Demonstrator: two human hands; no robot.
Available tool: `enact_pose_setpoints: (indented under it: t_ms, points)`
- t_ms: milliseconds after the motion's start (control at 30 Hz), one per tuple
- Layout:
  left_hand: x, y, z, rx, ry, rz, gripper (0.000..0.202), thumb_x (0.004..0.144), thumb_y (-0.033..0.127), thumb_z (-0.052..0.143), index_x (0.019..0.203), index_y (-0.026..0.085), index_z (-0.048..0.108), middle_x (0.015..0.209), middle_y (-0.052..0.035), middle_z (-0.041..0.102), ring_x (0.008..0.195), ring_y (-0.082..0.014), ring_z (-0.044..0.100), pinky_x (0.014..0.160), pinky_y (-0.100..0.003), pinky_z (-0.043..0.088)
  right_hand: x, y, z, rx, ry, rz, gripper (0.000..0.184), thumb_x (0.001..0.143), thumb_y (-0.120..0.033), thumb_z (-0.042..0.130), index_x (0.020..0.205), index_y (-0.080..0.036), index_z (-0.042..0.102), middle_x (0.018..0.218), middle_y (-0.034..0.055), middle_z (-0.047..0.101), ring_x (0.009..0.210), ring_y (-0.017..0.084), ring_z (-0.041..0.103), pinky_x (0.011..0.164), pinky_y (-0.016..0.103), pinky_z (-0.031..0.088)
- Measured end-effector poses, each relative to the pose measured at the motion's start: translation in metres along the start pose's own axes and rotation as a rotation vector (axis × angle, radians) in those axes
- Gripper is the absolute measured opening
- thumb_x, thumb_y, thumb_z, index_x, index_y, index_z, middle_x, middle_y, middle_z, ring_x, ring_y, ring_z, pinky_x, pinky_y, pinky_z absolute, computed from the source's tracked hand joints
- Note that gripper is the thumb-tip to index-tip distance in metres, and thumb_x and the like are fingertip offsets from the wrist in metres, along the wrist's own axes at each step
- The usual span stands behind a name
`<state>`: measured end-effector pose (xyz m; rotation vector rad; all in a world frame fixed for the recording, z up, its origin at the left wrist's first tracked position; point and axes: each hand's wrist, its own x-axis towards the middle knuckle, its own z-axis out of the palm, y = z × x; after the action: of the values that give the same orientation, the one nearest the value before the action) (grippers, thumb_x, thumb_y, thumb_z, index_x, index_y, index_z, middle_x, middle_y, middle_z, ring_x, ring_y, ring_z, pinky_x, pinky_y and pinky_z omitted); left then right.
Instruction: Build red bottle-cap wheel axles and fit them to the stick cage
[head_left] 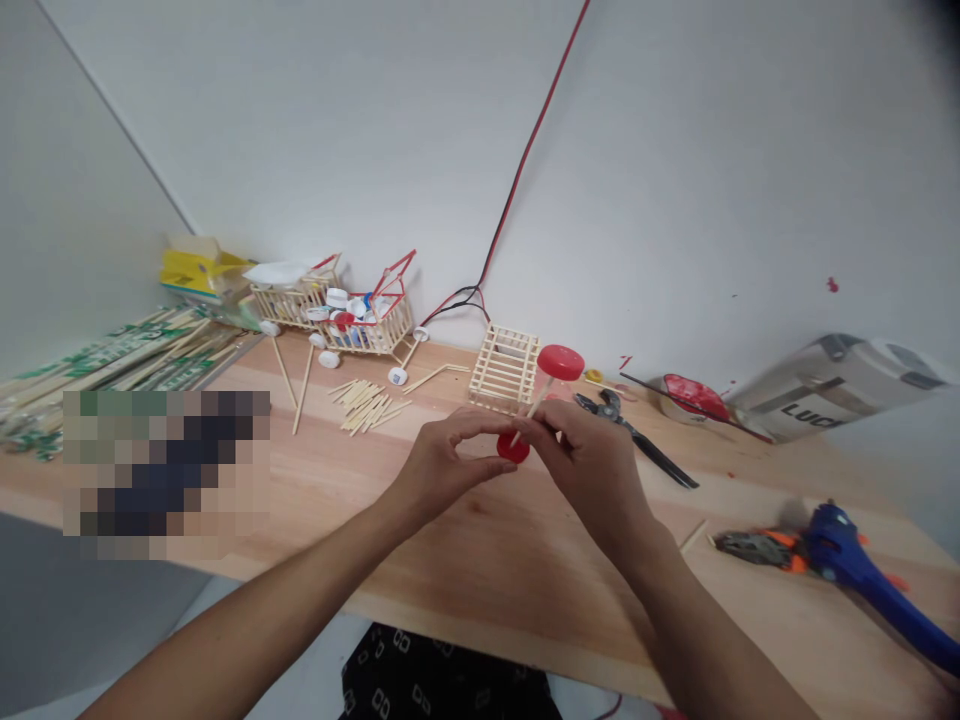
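Between the thumb and fingers of my left hand (450, 450) is a red bottle cap (513, 448). My right hand (585, 450) pinches a thin wooden stick (534, 405) whose lower end meets that cap. At the stick's upper end sits another red bottle cap (561, 362), tilted. Just behind my hands stands a small slatted basket of sticks (504, 365). To its left a scattered pile of short cut sticks (367, 405) lies on the wooden table (337, 520).
Two small stick carts (375, 330) filled with bottle caps stand by the wall. Packets of chopsticks (142, 350) lie at left. At right are pliers (652, 455), cutters (754, 548), a blue glue gun (840, 550) and a red-stained bowl (694, 398).
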<state>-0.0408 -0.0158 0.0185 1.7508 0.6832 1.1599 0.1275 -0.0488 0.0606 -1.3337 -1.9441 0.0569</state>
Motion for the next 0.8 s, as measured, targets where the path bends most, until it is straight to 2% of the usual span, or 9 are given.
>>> enact_pose_setpoints:
  t_ms: [800]
  points:
    - [-0.0006, -0.003, 0.0003, -0.016, 0.003, -0.005, 0.034, 0.071, 0.016, 0.076, 0.104, 0.022, 0.071, 0.113, -0.0067, 0.069, 0.109, -0.0198, 0.06, 0.097, -0.038, 0.049, -0.0002, 0.0009, 0.0002, 0.001, 0.003, -0.005, 0.028, 0.088, -0.021, 0.056, 0.062, -0.018, 0.048, 0.055, -0.0059, 0.047, 0.052, 0.007, 0.04, 0.051, 0.019, 0.03]
